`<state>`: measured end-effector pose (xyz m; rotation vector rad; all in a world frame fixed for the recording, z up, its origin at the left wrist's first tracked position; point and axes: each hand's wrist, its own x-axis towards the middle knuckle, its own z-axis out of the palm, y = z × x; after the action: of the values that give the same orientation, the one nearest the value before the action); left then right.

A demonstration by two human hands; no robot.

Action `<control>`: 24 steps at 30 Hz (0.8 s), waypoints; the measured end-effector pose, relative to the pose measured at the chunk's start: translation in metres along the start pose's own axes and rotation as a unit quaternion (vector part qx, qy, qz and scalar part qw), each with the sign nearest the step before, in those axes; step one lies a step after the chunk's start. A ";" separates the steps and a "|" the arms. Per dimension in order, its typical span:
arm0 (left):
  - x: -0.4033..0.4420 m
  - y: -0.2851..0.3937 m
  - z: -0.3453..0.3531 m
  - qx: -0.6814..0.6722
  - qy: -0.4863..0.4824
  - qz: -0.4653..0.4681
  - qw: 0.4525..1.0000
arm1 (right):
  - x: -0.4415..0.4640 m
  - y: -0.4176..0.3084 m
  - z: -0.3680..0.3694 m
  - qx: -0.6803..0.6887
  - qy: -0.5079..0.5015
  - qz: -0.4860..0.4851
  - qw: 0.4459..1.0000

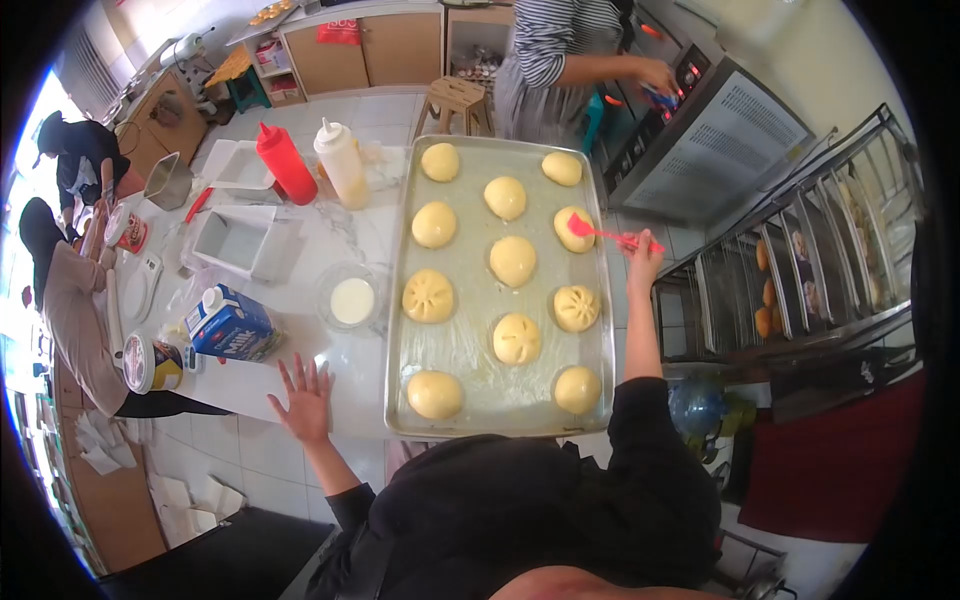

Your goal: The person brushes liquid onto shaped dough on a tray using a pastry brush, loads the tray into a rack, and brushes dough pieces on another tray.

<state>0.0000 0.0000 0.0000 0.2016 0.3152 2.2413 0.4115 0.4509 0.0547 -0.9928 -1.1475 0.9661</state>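
My right hand [643, 258] grips the handle of a red pastry brush [598, 232] at the right edge of a large baking tray [465, 382]. The brush head touches a round dough bun [573, 240] in the tray's right column. Several other glossy pale buns sit in the tray, some smooth and some with slits or pleats on top, such as one pleated bun [428, 296]. Fingers spread, my left hand [304, 402] rests at the table's front edge and holds nothing. Nearest to it are a blue milk carton [236, 325] and a bowl of white liquid [352, 301].
A red squeeze bottle [287, 165] and a white one [341, 165] stand behind the bowl. White containers [235, 241] and tubs [150, 362] are on the left. A tray rack [800, 270] is at right. One person [570, 70] works by the oven; others are at left.
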 end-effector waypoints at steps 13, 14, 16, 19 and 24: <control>-0.004 0.004 0.000 -0.023 0.000 -0.006 1.000 | -0.019 -0.010 0.020 -0.104 -0.078 -0.061 0.990; -0.004 0.003 -0.002 -0.026 -0.003 -0.006 1.000 | -0.018 -0.014 0.011 -0.144 -0.102 -0.056 0.983; -0.004 0.002 -0.004 -0.024 -0.019 -0.009 0.999 | -0.020 -0.033 0.007 -0.195 -0.072 -0.080 0.975; -0.003 0.001 -0.004 -0.027 -0.024 -0.013 0.999 | -0.023 -0.040 0.014 -0.095 -0.037 -0.089 0.991; -0.014 0.001 -0.008 -0.011 -0.019 0.001 1.000 | -0.009 0.034 0.005 0.039 -0.075 -0.023 0.996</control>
<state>0.0064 -0.0129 -0.0081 0.2318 0.2700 2.2397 0.4022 0.4524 0.0205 -0.8395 -1.2424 1.0526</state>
